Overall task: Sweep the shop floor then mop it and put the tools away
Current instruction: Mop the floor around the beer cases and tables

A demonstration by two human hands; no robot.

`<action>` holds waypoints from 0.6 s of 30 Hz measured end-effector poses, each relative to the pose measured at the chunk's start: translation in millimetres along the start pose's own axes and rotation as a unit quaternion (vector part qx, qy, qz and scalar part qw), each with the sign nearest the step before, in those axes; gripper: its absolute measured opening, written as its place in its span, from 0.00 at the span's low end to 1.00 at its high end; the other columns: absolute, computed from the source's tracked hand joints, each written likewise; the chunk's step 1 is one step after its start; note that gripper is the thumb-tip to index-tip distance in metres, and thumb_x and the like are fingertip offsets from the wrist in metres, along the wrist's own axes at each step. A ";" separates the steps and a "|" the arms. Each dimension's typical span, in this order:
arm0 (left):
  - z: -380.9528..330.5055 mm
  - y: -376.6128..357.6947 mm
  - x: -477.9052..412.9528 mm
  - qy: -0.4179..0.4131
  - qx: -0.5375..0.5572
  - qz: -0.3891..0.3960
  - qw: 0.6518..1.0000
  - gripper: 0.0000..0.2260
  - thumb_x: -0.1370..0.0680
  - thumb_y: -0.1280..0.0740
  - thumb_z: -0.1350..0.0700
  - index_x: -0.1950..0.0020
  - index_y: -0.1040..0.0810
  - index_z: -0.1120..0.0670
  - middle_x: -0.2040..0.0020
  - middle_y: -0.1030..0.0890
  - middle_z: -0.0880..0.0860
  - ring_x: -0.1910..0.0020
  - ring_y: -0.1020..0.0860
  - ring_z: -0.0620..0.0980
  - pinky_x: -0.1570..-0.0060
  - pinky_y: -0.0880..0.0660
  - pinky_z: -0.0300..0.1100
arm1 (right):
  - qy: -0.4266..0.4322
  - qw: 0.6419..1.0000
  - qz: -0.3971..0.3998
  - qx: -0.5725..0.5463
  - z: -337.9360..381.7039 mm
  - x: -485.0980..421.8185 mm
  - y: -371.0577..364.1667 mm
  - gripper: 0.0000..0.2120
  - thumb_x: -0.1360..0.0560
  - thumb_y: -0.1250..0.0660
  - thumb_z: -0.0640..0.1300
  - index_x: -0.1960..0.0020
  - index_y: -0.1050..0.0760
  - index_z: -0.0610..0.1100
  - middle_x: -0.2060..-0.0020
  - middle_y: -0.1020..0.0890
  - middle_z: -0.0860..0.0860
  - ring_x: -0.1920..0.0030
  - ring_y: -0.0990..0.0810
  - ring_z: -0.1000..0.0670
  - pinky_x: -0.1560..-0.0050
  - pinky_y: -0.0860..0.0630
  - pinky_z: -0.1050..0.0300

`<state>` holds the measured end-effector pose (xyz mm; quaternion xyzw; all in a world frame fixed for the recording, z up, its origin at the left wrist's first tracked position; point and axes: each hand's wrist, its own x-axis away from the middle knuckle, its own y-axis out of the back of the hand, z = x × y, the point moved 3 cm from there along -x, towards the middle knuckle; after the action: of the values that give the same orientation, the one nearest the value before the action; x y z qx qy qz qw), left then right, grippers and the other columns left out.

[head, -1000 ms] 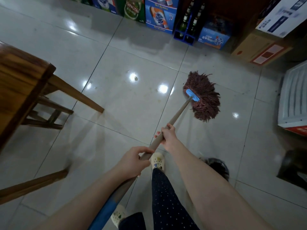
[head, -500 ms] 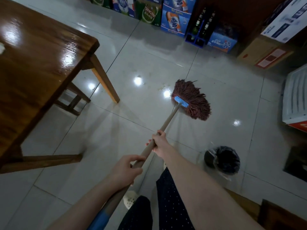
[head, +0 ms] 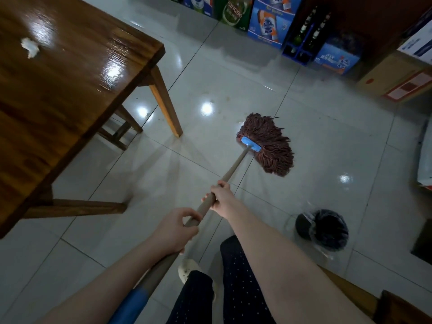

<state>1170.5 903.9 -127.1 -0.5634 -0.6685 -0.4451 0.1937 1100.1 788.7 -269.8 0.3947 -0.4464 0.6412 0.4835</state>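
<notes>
Left grip (head: 174, 232) and right grip (head: 223, 197) clasp the mop handle (head: 233, 167) between table leg (head: 166, 106) and bin (head: 325, 230).

Reddish-brown mop head (head: 268, 141) on a blue clamp (head: 251, 144); dark trousers (head: 243, 284) with white dots

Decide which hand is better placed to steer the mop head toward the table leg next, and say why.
Probably the right hand: it grips the handle further down, nearer the mop head. The left hand holds higher up, close to the body, better suited as a pivot.
</notes>
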 end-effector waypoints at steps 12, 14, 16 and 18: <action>-129.0 -1.0 -103.7 -0.020 -0.021 0.005 1.000 0.08 0.24 0.34 0.60 0.46 0.23 0.52 0.62 0.23 0.56 0.79 0.28 0.45 0.81 0.32 0.33 | 0.014 0.998 0.011 -0.066 146.7 -52.6 31.8 0.18 0.20 0.46 0.31 0.36 0.37 0.50 0.55 0.33 0.45 0.62 0.32 0.49 0.63 0.25 0.49; -152.1 -5.0 -128.5 -0.030 -0.019 0.006 0.999 0.08 0.24 0.34 0.60 0.46 0.22 0.53 0.63 0.24 0.55 0.79 0.28 0.45 0.81 0.32 0.33 | 0.025 0.997 0.004 -0.079 176.4 -68.3 41.0 0.21 0.20 0.47 0.30 0.33 0.37 0.50 0.55 0.33 0.45 0.62 0.32 0.49 0.63 0.26 0.49; -174.9 -9.6 -153.5 -0.034 -0.021 0.002 0.999 0.08 0.24 0.34 0.60 0.47 0.23 0.52 0.63 0.23 0.54 0.81 0.28 0.44 0.82 0.33 0.32 | 0.038 0.995 0.000 -0.089 205.7 -82.2 50.4 0.24 0.21 0.47 0.29 0.30 0.38 0.48 0.51 0.33 0.43 0.61 0.31 0.48 0.63 0.26 0.49; -197.0 -16.9 -177.6 -0.039 -0.008 -0.001 0.999 0.08 0.25 0.34 0.61 0.49 0.22 0.52 0.64 0.24 0.53 0.82 0.29 0.43 0.82 0.33 0.32 | 0.060 0.994 -0.006 -0.092 233.2 -93.1 61.0 0.26 0.22 0.48 0.27 0.29 0.39 0.48 0.45 0.35 0.41 0.60 0.30 0.47 0.62 0.25 0.49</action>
<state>1158.6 641.1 -164.4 -0.5812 -0.6724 -0.4284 0.1630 1078.8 533.1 -301.2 0.3119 -0.4715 0.6172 0.5472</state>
